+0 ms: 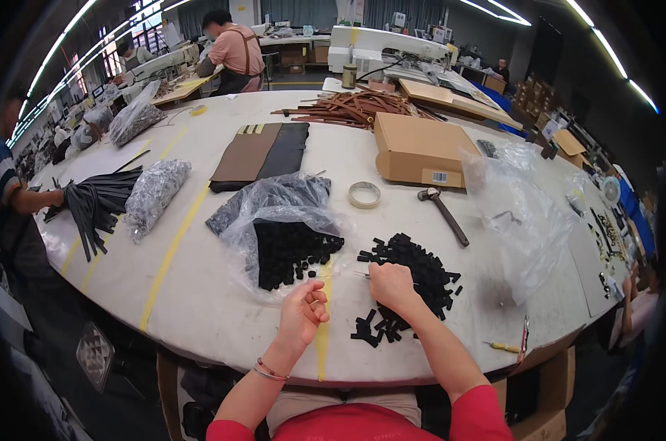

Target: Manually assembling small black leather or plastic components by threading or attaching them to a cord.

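Observation:
My left hand (303, 314) is raised at the near middle of the table, thumb and forefinger drawn together. A thin pale line shows by its fingertips, too fine to name, and a small black piece lies just beyond them. My right hand (392, 286) is closed on a thin metal tool (361, 274) whose narrow end points left; its kind is hidden by the fist. Under and around that hand spreads a pile of short black strips (434, 273). Beyond my left hand, a clear plastic bag (246, 259) lies open with many small black rolled pieces (281, 253) at its mouth.
A tape roll (364, 195), hammer (444, 216) and cardboard box (422, 147) lie beyond. Dark sheets (260, 156), brown straps (358, 109) and a crumpled clear bag (520, 220) surround them. A yellow-handled tool (502, 347) lies near the right edge. At left, another person's hand (52, 198) holds black strips.

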